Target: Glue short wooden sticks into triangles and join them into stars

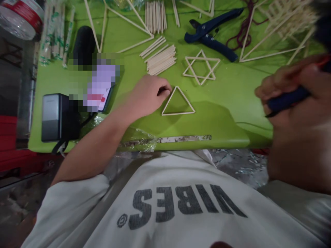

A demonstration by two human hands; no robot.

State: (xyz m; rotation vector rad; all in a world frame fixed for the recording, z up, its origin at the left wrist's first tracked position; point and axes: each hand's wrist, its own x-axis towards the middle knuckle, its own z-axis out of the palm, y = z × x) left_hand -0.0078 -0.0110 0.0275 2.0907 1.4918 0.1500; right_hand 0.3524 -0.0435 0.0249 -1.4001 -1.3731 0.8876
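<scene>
My left hand [152, 94] rests on the green table with its fingers closed at the upper left side of a small triangle of thin wooden sticks [178, 114]. The fingertips touch the stick near the top corner. Raised at the right edge, my right hand [292, 89] is wrapped round the handle of a dark blue glue gun [288, 100] with an orange-red trigger; its upper part is blurred and cut off. Just beyond the triangle lies a six-pointed stick star [201, 58]. A stack of short cut sticks [161, 60] lies past my left hand.
Blue cutting pliers [209, 31] and dark red cord [241, 41] lie at the back. Larger stick frames [274, 55] stand at the back right. On the left are a phone [100, 86], a power bank [53, 117], a dark cylinder [84, 44] and wrapped chopsticks [53, 31].
</scene>
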